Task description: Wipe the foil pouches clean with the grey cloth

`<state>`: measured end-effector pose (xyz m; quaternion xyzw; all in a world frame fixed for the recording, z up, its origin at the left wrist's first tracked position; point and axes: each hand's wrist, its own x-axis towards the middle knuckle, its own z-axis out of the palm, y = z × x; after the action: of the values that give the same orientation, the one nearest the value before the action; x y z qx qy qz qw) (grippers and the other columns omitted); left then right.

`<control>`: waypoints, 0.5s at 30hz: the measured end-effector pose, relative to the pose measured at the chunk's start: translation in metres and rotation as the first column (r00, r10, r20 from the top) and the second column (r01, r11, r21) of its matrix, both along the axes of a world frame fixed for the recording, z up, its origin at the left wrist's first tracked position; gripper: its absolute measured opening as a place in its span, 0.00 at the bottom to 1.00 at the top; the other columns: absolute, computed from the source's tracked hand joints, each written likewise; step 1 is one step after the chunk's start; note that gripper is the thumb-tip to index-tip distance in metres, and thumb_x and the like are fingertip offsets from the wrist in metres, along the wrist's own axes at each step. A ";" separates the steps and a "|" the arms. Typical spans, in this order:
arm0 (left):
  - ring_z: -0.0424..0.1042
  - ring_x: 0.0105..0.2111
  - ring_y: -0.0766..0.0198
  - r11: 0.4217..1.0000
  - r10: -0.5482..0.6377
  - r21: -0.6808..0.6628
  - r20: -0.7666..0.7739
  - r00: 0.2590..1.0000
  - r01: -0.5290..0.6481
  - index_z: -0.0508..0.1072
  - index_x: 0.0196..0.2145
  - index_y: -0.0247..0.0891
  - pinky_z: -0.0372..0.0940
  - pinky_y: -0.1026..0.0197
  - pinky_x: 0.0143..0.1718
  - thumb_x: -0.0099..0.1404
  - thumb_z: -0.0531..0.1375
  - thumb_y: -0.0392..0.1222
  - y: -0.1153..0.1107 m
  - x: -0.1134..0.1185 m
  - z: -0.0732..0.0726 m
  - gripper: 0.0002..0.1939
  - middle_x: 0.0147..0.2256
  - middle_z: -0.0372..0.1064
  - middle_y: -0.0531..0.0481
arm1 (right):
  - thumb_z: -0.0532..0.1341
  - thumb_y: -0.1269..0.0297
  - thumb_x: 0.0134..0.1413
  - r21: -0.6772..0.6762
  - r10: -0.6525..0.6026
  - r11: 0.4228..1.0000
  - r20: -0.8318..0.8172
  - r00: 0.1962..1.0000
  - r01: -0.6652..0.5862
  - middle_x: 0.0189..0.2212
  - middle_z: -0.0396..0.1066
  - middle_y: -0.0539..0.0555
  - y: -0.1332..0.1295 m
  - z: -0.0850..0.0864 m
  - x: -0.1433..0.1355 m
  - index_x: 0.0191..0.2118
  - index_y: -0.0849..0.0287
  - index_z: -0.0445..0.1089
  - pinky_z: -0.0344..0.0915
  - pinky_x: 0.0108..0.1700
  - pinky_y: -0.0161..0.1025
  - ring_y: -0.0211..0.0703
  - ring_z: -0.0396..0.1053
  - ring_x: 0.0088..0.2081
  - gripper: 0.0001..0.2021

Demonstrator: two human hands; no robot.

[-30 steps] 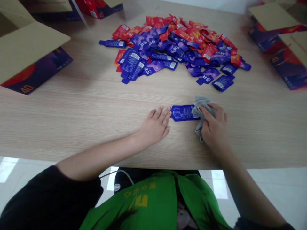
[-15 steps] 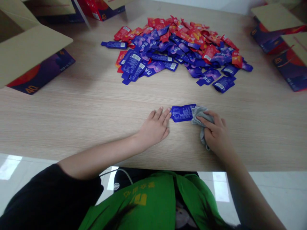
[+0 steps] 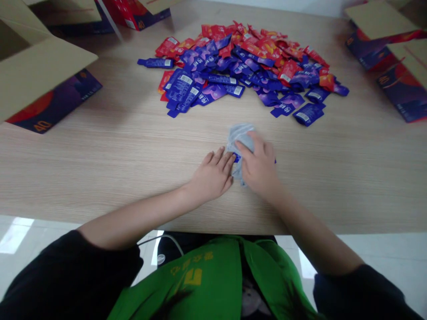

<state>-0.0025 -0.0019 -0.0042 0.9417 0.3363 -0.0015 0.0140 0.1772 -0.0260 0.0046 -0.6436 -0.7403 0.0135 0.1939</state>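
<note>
A blue sachet (image 3: 236,158) lies flat on the wooden table, mostly covered by my right hand and a cloth. My left hand (image 3: 213,172) rests flat with its fingers stretched out, the fingertips pressing on the sachet's narrow left end. In my right hand (image 3: 260,164) is a crumpled grey cloth (image 3: 242,135), held against the table over the sachet's left part. The right hand is slightly blurred. Only a small blue corner of the sachet shows past its right side.
Beyond my hands is a wide heap of blue sachets (image 3: 182,91) and red sachets (image 3: 267,44). Open cardboard boxes stand at the left (image 3: 56,104), the back left (image 3: 140,20) and the right (image 3: 400,93). The table's front edge (image 3: 213,232) runs close to my body.
My right hand has slid the cloth leftward along the sachet, from its right end to near my left fingertips. My left hand stays in place.
</note>
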 end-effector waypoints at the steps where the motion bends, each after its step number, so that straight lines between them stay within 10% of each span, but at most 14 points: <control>1: 0.56 0.71 0.40 1.000 -0.003 0.000 0.002 1.000 0.003 0.62 0.70 0.23 0.58 0.42 0.66 0.76 0.50 0.47 0.000 0.000 0.000 0.32 0.70 0.58 0.31 | 0.51 0.69 0.65 -0.027 0.003 1.000 0.049 0.999 -0.002 0.68 0.61 0.64 0.002 -0.004 -0.005 0.64 0.57 0.70 0.62 0.56 0.65 0.65 0.63 0.56 0.25; 5: 0.56 0.71 0.40 1.000 -0.001 0.013 -0.002 1.000 0.001 0.63 0.69 0.24 0.57 0.42 0.67 0.76 0.50 0.46 -0.001 0.001 0.000 0.31 0.70 0.57 0.32 | 0.55 0.58 0.66 -0.040 -0.005 0.999 0.126 0.992 0.010 0.68 0.61 0.63 0.000 -0.015 -0.005 0.68 0.56 0.66 0.61 0.53 0.65 0.65 0.62 0.53 0.27; 15: 0.53 0.72 0.40 1.000 0.010 -0.016 -0.056 0.998 -0.011 0.57 0.72 0.25 0.56 0.44 0.68 0.78 0.48 0.46 0.000 0.002 0.002 0.32 0.74 0.47 0.35 | 0.51 0.65 0.65 0.003 -0.236 0.972 0.091 0.967 0.237 0.67 0.62 0.66 -0.029 -0.022 0.058 0.70 0.55 0.63 0.63 0.52 0.66 0.66 0.64 0.55 0.29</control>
<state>-0.0005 -0.0022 -0.0019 0.9393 0.3416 -0.0306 0.0120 0.2354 -0.0545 -0.0177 -0.7279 -0.6662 -0.0361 0.1580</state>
